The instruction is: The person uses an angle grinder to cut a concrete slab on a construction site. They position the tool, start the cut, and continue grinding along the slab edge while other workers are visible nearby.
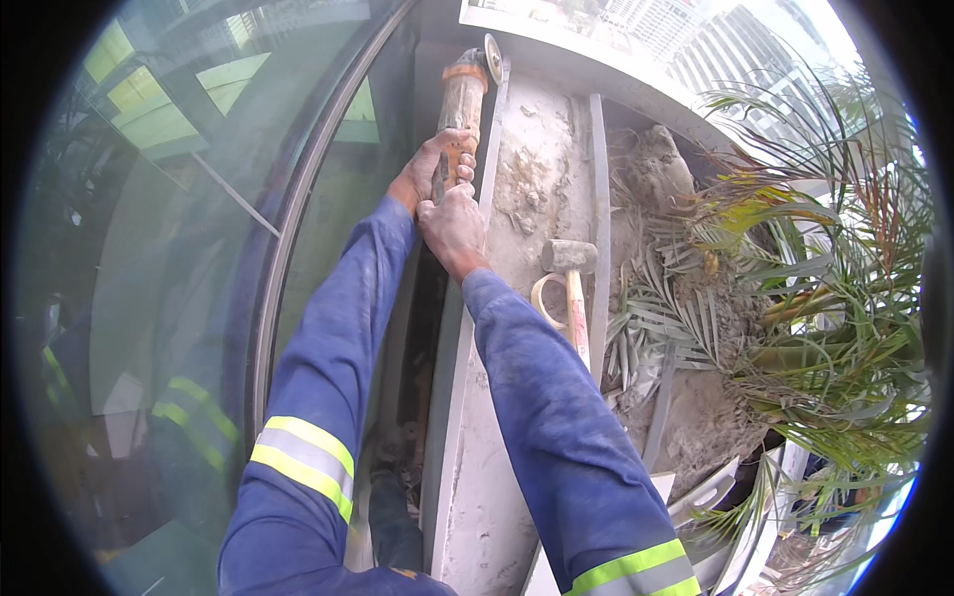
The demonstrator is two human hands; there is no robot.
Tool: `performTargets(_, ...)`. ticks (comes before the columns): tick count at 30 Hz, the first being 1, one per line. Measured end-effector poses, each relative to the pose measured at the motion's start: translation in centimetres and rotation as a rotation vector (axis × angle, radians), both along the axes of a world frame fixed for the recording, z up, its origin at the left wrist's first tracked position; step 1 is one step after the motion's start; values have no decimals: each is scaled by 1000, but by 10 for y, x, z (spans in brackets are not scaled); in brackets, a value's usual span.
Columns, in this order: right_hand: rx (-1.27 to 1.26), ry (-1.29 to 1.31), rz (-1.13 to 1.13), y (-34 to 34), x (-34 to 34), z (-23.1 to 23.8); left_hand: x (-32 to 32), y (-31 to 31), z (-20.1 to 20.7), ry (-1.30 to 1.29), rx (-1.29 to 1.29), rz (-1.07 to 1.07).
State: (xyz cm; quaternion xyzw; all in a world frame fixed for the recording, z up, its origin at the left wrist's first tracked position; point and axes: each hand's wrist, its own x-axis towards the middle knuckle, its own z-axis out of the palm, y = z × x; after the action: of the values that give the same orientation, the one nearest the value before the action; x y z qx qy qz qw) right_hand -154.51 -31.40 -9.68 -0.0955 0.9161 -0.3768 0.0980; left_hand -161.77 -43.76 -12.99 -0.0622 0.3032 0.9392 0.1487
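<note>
Both arms reach far forward, holding a dusty orange angle grinder (pixel 461 104) with a round disc (pixel 494 60) at its far end. My left hand (pixel 433 169) is wrapped round the tool's body. Just behind it, my right hand (pixel 455 226) closes on the rear part of the grinder. The disc stands at the edge of a long dusty ledge (pixel 527 129). On that ledge, right of my right forearm, lies a mallet (pixel 569 256) with a grey head and a pale handle. A roll of tape (pixel 545 300) rests against the mallet's handle.
A glass wall (pixel 169 298) with a dark metal frame (pixel 288 228) runs along the left. To the right, a planter holds soil, dry fronds and a leafy palm (pixel 825 348). A lump of rubble (pixel 658 169) sits near its far end. White panels (pixel 706 497) lean at lower right.
</note>
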Motion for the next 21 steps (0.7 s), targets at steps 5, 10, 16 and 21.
performTargets(5, 25, -15, 24, 0, 6, 7, 2, -1, -5, 7, 42, 14)
performTargets(10, 10, -44, 0, -2, 3, 5, 1, -1, -9, 0, 58, -5)
performTargets(16, 20, -17, -6, -2, 3, 1, -2, -3, -14, 21, 55, -5)
performTargets(21, 32, 2, 8, -2, 5, 5, 0, -2, -12, -5, 77, 1)
